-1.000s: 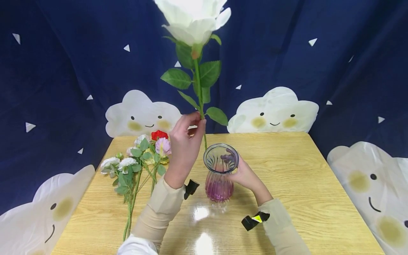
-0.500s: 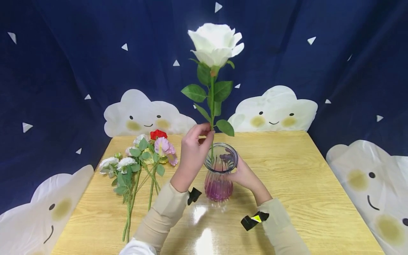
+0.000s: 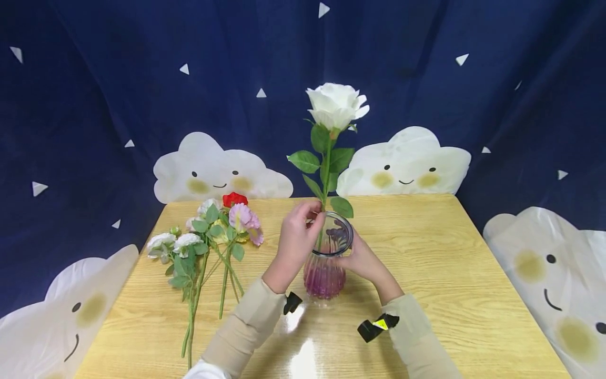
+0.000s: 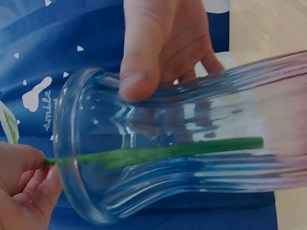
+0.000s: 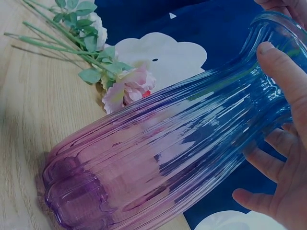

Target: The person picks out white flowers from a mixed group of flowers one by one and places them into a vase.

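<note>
Upright over the table stands a white rose (image 3: pixel 335 108) with a long green leafy stem. My left hand (image 3: pixel 298 237) pinches that stem between thumb and fingers, close to the rim of a ribbed glass vase (image 3: pixel 324 279). In the left wrist view the lower stem (image 4: pixel 192 148) reaches down inside the vase, its cut end short of the purple base. My right hand (image 3: pixel 362 258) grips the vase at its neck from the right, thumb (image 5: pixel 283 67) on the near side and fingers round the far side. The vase's bottom rests on the table.
Several artificial flowers lie on the left of the wooden table (image 3: pixel 426 263): white blooms (image 3: pixel 187 242), a red one (image 3: pixel 234 199) and pinkish-purple ones (image 3: pixel 241 217). A dark blue curtain (image 3: pixel 402 79) with smiling clouds hangs behind and beside the table.
The left hand has moved down and to the right with the rose. Its stem, earlier beside the rim, is now inside the vase. The right hand and vase have stayed in place.
</note>
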`<state>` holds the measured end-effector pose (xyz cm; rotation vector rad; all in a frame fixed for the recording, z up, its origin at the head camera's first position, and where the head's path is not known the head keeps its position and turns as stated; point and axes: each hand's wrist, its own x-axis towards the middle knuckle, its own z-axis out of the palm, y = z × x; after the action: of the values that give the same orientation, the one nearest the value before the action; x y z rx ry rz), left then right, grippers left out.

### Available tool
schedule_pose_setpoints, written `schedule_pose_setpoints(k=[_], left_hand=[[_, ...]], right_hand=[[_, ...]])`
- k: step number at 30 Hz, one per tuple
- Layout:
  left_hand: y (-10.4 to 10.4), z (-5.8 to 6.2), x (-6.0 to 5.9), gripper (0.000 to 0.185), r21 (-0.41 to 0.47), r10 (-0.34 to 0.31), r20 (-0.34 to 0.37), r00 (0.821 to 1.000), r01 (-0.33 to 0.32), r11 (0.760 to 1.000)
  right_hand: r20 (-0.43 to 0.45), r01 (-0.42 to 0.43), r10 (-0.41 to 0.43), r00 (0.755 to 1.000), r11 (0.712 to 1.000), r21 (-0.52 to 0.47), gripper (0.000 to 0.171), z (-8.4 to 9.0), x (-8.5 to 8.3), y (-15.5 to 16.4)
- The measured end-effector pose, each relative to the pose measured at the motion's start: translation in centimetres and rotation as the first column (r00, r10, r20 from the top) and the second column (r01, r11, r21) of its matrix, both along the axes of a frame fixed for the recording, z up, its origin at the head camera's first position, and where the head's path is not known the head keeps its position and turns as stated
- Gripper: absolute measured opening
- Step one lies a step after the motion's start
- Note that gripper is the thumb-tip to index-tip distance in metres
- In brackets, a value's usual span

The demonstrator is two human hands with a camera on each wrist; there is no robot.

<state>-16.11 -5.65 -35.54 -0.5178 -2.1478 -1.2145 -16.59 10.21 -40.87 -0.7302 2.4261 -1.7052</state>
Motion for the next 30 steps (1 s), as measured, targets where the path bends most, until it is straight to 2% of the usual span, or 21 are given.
schedule_pose_setpoints(k=[10, 16, 19, 23, 26, 30], left_hand=[[0.3, -0.6, 0.5, 0.008, -0.042, 0.023, 0.104, 0.994, -0.019, 0.999], [0.1, -0.9, 1.0, 0.008, -0.106, 0.091, 0.149, 0.985, -0.076, 0.992], [-0.1, -1.0, 1.2, 0.008, -0.189, 0.182, 0.117, 0.976, -0.158, 0.969], [-0.4, -1.1, 1.2, 0.007, -0.259, 0.277, 0.007, 0.961, -0.266, 0.929], [-0.6, -1.3, 1.0, 0.006, -0.247, 0.286, -0.037, 0.958, -0.286, 0.926], [-1.1, -1.6, 0.8, 0.006, -0.238, 0.288, -0.033, 0.957, -0.288, 0.928]], right_hand=[[0.015, 0.022, -0.022, 1.000, 1.000, 0.018, 0.084, 0.5, 0.2, -0.1], [0.035, 0.011, -0.009, 0.999, 0.999, -0.049, 0.085, 0.0, 0.2, -0.2], [0.030, 0.006, -0.004, 1.000, 0.998, -0.060, 0.086, 0.0, 0.2, -0.2], [0.014, 0.006, -0.005, 1.000, 0.999, -0.049, 0.083, 0.1, 0.3, -0.3], [0.014, -0.001, 0.002, 1.000, 0.998, -0.055, 0.083, 0.2, 0.3, -0.2], [0.012, -0.017, 0.018, 1.000, 0.997, -0.071, 0.087, 0.1, 0.2, -0.2]])
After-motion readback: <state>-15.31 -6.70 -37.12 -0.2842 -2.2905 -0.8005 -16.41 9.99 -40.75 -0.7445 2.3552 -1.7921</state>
